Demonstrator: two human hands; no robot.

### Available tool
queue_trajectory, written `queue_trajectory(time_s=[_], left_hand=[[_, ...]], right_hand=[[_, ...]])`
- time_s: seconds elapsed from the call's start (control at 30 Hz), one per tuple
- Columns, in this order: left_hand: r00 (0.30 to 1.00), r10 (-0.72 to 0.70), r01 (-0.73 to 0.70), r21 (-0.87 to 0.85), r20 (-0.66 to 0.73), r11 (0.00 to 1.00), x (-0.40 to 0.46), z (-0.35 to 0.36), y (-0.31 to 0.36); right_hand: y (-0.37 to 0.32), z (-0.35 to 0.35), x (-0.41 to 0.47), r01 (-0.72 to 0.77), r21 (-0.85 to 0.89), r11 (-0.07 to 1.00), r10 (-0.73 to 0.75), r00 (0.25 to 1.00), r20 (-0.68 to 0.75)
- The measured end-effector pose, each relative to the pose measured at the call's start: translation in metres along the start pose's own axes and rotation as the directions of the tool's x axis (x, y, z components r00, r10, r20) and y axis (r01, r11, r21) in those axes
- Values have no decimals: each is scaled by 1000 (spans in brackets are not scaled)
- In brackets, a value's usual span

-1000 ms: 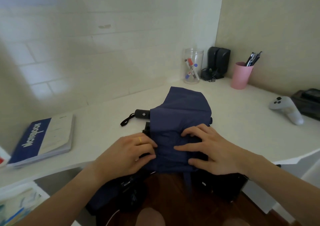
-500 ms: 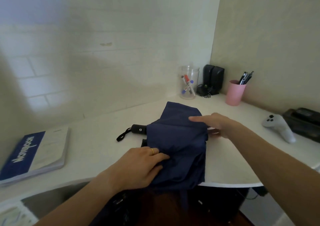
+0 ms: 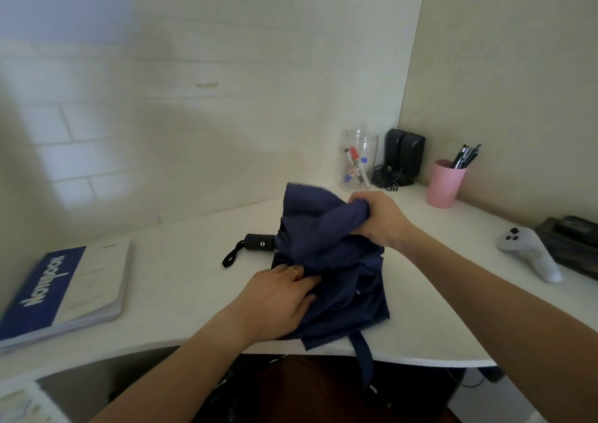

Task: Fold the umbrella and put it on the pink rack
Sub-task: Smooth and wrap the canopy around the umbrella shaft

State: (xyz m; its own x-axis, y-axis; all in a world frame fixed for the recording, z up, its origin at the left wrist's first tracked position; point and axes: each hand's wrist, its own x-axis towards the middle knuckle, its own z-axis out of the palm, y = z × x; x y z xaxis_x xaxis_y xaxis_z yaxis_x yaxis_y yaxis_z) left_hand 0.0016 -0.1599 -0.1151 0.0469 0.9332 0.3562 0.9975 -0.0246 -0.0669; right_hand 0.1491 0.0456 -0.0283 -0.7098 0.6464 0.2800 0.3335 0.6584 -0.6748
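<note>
Your left fingers (image 3: 304,281) are lying flat and pressing down on the navy umbrella (image 3: 330,260), the ringed one touching the fabric's near left edge, while your left hand (image 3: 275,302) is grasping nothing. Left of the umbrella, well apart, a blue-and-white notebook (image 3: 64,293) is lying on the white desk (image 3: 181,280). The umbrella is resting near the desk's front edge, its black handle (image 3: 259,243) and wrist strap sticking out to its left, a navy closure strap (image 3: 364,358) hanging over the edge. Your right hand (image 3: 380,220) is clenching a bunched fold of canopy at the umbrella's far right corner. Behind the umbrella a clear jar of markers (image 3: 359,160) is standing; to its right, black speakers (image 3: 404,157), a pink pen cup (image 3: 445,183), and a white controller (image 3: 530,254).
</note>
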Motion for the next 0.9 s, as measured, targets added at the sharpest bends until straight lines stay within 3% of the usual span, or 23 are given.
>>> queue_trajectory(time_s=[0.17, 0.27, 0.43, 0.53, 0.6, 0.63, 0.7, 0.77, 0.83, 0.9], left_hand=[[998, -59, 55, -126, -27, 990, -12, -5, 5], [978, -133, 120, -89, -159, 989, -32, -10, 11], [926, -280, 272, -66, -255, 960, -60, -13, 12], [829, -388, 390, -81, -402, 917, -51, -27, 5], [807, -294, 272, -119, -511, 955, -31, -37, -1], [844, -195, 151, -128, -499, 980, -21, -40, -3], [953, 67, -88, -58, -296, 994, -3, -38, -11], [967, 239, -236, 48, -88, 971, -3, -24, -23], [962, 272, -270, 117, -1, 956, -13, -10, -33], [960, 280, -276, 136, -8, 951, -22, -3, -37]], right_hand=[[-9, 7, -50, 276, -248, 929, -274, 961, 42], [2, 20, -85, 470, -505, 724, -506, 859, 74], [24, 41, -117, 529, -498, 687, -560, 822, 101], [30, 48, -122, 551, -524, 650, -563, 812, 154], [31, 49, -123, 562, -546, 622, -564, 805, 185], [30, 49, -123, 569, -552, 609, -568, 799, 197], [30, 48, -121, 581, -553, 596, -583, 788, 199], [28, 47, -121, 583, -530, 615, -565, 795, 219], [19, 40, -126, 524, -435, 732, -499, 848, 180], [-1, 26, -121, 344, -150, 927, -354, 934, -49]])
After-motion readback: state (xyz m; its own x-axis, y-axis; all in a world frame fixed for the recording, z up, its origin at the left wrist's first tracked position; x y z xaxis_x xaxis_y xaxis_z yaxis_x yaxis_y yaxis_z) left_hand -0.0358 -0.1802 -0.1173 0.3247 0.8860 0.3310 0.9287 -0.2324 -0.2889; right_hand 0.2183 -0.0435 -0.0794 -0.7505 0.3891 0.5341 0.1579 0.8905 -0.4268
